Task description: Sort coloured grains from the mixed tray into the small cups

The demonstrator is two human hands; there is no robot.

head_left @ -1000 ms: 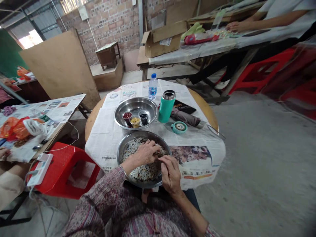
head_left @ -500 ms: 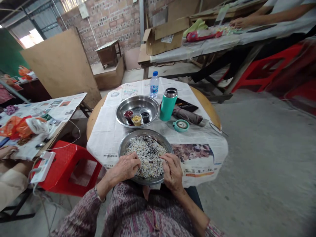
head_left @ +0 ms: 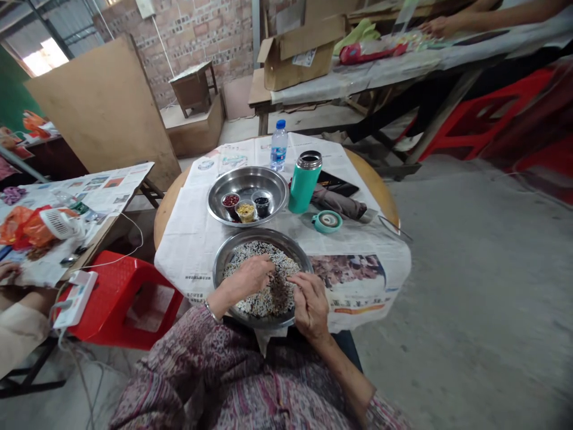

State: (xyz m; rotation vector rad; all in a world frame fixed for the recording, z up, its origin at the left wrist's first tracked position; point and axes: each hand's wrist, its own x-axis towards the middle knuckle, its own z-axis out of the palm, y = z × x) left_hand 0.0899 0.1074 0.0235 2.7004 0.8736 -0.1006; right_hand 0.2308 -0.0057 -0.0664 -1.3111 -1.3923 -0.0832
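Note:
A steel basin (head_left: 218, 263) close to my body holds a mix of small white, dark and some yellowish grains (head_left: 268, 298). My left hand (head_left: 249, 277) reaches over the middle of the mix, fingers curled down and drawn together; what they pinch is hidden. At the basin's right rim is my right hand (head_left: 312, 303), with thumb and forefinger closed over the grains, the pinched bit too small to name. Behind, a second steel basin (head_left: 215, 185) contains three clear cups: dark red beans (head_left: 230, 200), yellow grains (head_left: 246, 211) and black beans (head_left: 261, 206).
Newspaper (head_left: 179, 239) covers the round table. Beyond the basins stand a water bottle (head_left: 279, 146) and an uncapped green flask (head_left: 305, 182); its lid (head_left: 327, 221) and a folded umbrella (head_left: 340, 202) lie alongside. A red stool (head_left: 111, 304) is at left. Another person's hands (head_left: 441, 27) work at the far table.
My left hand has moved forward and right, from the basin's near left side to over its middle. My right hand stays at the right rim. The view has shifted slightly.

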